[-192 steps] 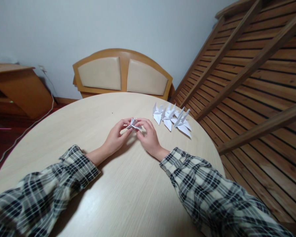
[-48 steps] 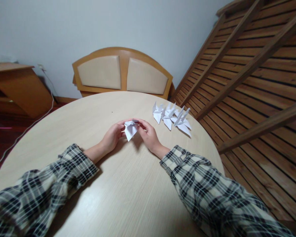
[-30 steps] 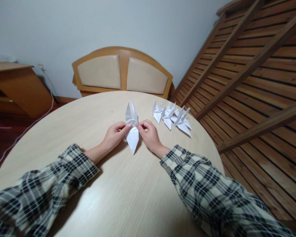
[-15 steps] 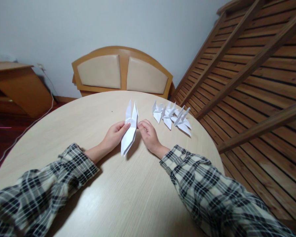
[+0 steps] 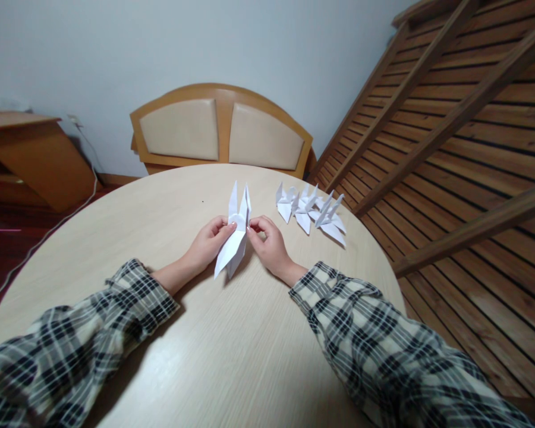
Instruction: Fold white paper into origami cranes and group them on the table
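Observation:
A white folded paper figure [image 5: 235, 235] stands upright between both hands over the round table [image 5: 160, 220]. It has two pointed tips at the top and long pointed flaps hanging down to the left. My left hand [image 5: 207, 244] pinches it from the left at its middle. My right hand [image 5: 267, 245] pinches the same spot from the right, fingers curled. Both sleeves are plaid.
Several finished white paper cranes [image 5: 310, 213] lie in a group on the table to the right of my hands. A wooden chair with padded back [image 5: 220, 132] stands behind the table. A slatted wooden frame [image 5: 450, 131] leans at the right, a cabinet [image 5: 31, 154] at the left.
The small crumpled fold held 1.6 s ago has been opened into a tall pointed figure. In the last half second its lower flaps swung a little further left.

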A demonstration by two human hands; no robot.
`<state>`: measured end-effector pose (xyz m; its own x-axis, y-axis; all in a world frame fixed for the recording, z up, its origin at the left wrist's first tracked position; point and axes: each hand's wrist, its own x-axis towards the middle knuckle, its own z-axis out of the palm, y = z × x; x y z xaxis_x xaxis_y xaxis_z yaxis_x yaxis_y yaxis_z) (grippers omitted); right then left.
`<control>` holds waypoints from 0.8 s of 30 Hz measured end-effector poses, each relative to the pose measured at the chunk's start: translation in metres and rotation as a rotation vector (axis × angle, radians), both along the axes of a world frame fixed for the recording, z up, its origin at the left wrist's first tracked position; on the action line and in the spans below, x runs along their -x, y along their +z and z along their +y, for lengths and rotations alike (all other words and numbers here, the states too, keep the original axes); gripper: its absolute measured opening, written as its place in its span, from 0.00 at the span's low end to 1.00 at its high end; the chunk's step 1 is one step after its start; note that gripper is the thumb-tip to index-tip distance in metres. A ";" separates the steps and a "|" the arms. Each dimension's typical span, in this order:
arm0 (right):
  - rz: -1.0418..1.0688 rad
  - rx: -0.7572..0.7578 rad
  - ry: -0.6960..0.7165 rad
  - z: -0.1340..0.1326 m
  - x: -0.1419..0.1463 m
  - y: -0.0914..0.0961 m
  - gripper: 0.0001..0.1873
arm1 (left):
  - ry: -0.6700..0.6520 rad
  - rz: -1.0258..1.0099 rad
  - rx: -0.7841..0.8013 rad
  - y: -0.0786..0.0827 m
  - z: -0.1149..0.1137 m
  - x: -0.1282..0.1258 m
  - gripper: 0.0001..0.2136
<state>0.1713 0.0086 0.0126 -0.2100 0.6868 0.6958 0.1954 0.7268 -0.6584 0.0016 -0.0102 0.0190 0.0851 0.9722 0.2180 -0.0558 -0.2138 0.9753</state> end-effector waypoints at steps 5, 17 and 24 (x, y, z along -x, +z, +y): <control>-0.009 -0.009 -0.016 -0.001 0.001 0.001 0.04 | 0.050 -0.083 -0.059 -0.001 0.000 -0.002 0.14; 0.000 0.062 -0.022 -0.003 0.004 0.001 0.05 | 0.063 0.275 -0.239 -0.007 0.005 0.005 0.13; 0.013 0.079 -0.012 -0.004 0.003 0.003 0.06 | 0.083 0.119 -0.130 -0.005 0.003 0.004 0.19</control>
